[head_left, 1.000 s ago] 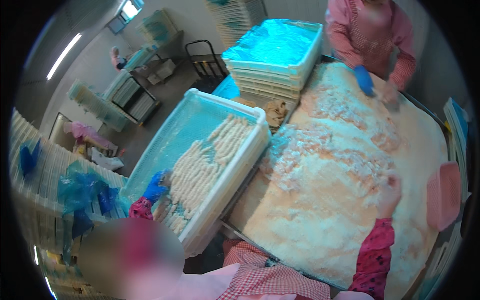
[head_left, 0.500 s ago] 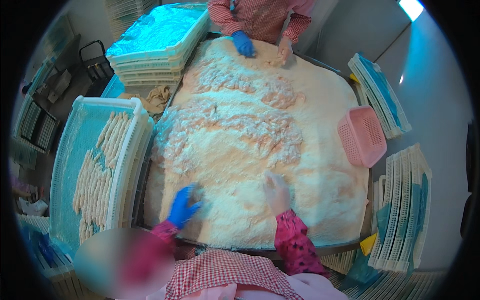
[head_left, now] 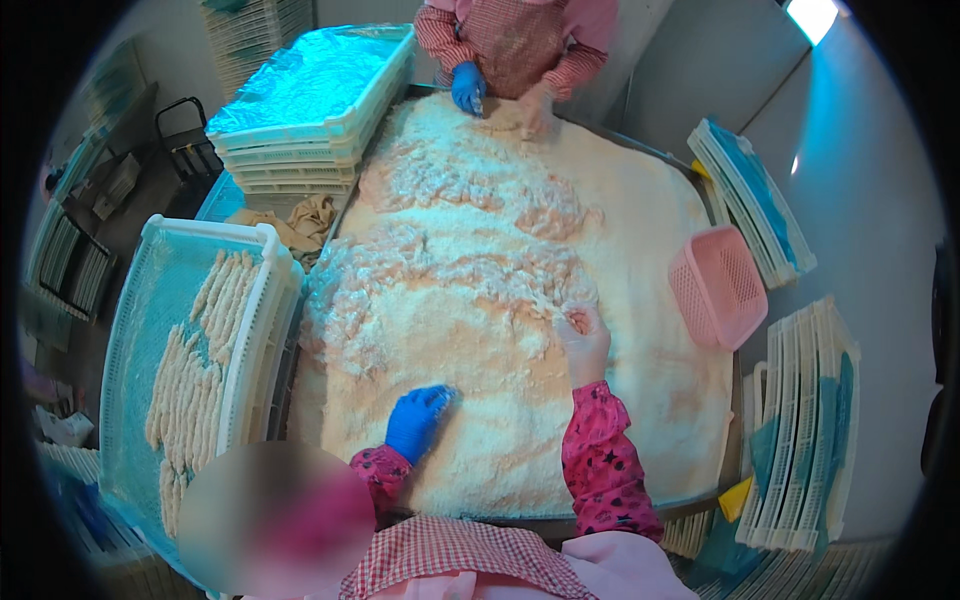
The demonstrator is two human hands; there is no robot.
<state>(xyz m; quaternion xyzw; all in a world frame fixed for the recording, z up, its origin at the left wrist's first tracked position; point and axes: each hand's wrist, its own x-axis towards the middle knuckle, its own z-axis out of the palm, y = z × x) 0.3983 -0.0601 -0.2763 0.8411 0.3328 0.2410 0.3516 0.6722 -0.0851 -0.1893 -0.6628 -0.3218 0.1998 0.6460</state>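
Observation:
A wide layer of pale breading crumbs (head_left: 480,455) covers the table in front of me. My left hand (head_left: 414,424), in a blue glove, rests low over the crumbs with its fingers curled in; whatever they may hold is hidden. Farther off to the right, my right hand (head_left: 586,345) wears a thin, whitish glove. Its fingers are pinched at the right end of the nearer heap of raw meat strips (head_left: 500,268), where a pale strip meets the fingertips. Another heap of crumb-dusted meat strips (head_left: 430,172) lies beyond.
At left, a white tray (head_left: 272,300) holds rows of breaded strips (head_left: 187,390). Stacked trays under blue film (head_left: 310,85) stand behind it, near a brown cloth (head_left: 308,222). A pink basket (head_left: 718,288) sits at right, beside upended trays (head_left: 805,430). A co-worker's gloved hands (head_left: 468,88) work opposite.
My right hand has reached away from me to the nearer meat heap and its fingers have closed. My left hand has moved right across the crumbs, its fingers now curled.

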